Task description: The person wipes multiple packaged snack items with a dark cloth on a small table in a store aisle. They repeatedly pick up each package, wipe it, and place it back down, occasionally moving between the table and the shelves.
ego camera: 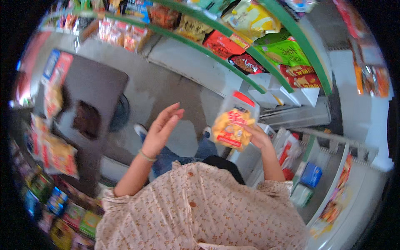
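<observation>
My right hand (258, 136) grips the right edge of a clear snack bag (234, 125), with yellow puffed pieces showing through below its red top strip. The bag is upright and slightly blurred in front of me. Over the floor to its left, my left hand (162, 129) is raised with its fingers extended and nothing in it. More clear snack bags with red print (61, 154) lie on a dark tabletop (93, 73) to my left. Another bag of yellow snacks (53, 100) lies farther up that tabletop.
Green-edged shelves (215, 57) hold colourful snack packets ahead. A shelf unit (325, 181) with a blue package (311, 175) stands at my right. Boxed and bagged goods (67, 215) fill the lower left. Beside the table is a dark round bin or stool (120, 114).
</observation>
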Demonstrator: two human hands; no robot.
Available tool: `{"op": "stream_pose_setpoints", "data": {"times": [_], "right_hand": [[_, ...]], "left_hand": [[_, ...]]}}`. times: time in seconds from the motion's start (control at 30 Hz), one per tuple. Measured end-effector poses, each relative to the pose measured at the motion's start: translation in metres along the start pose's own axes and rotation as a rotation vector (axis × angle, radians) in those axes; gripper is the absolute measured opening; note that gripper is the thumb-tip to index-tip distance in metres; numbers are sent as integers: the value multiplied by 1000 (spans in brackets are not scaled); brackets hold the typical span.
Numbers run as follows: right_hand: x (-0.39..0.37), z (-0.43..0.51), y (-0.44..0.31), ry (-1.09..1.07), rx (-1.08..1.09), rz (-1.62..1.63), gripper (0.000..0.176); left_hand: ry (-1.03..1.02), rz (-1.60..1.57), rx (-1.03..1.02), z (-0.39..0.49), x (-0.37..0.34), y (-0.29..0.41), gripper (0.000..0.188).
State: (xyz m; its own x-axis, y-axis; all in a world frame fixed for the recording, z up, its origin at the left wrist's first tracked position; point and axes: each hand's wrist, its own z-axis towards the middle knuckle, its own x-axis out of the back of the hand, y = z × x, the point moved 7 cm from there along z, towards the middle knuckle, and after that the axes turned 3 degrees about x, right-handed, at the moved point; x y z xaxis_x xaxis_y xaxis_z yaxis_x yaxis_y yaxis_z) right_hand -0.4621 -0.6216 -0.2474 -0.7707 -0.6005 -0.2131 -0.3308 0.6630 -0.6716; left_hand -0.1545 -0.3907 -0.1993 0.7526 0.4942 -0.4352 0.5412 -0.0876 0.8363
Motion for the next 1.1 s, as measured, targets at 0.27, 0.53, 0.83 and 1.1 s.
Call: {"op": "stream_pose_setpoints", "data": {"times": [0.27,0.53,0.83,1.1], "right_hand": [[319,93,-49,448,168,80,45],[418,242,-159,308,412,-95,55],[440,324,-268,86,996,-531,45],[412,333,-273,508,1626,-2072,43]], "left_hand": [[562,-96,382,-17,-54,-210,39],[568,-12,708,-60,-106,-344,34],[714,-51,740,-62,-107,-391,40],[752,-142,762,-63,-124,-402,36]]}}
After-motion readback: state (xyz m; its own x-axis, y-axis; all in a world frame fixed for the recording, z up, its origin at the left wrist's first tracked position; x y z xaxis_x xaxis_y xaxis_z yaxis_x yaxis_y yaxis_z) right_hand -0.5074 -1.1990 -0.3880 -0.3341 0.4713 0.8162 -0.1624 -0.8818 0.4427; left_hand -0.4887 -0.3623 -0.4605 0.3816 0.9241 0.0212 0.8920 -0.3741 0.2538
